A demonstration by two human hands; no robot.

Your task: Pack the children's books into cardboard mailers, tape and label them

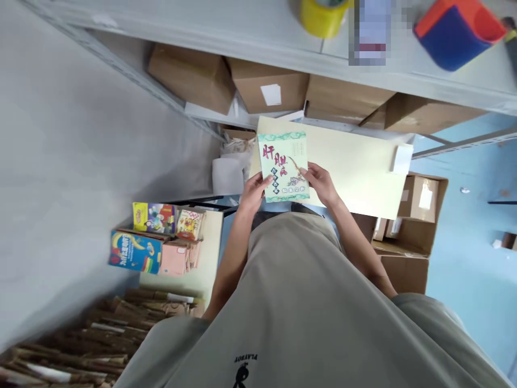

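Observation:
A pale green book (297, 161) with red and dark Chinese characters on its cover is held up in front of me, its cover facing me. My left hand (254, 193) grips its lower left edge, with the thumb lying on the cover. On the right side, my right hand (320, 180) pinches the edge, thumb also on the front. The fingers behind the book are hidden. Beneath it lies a cream-coloured tabletop (355, 167), with a small white box (402, 159) at its right end.
Cardboard boxes (269, 83) line the shelf beyond the table. Yellow tape (323, 19) and a red-and-blue holder (456, 35) sit on the upper shelf. Colourful books (137, 250) stand at left above stacked flattened cardboard (92, 339). An open carton (432, 231) is at right.

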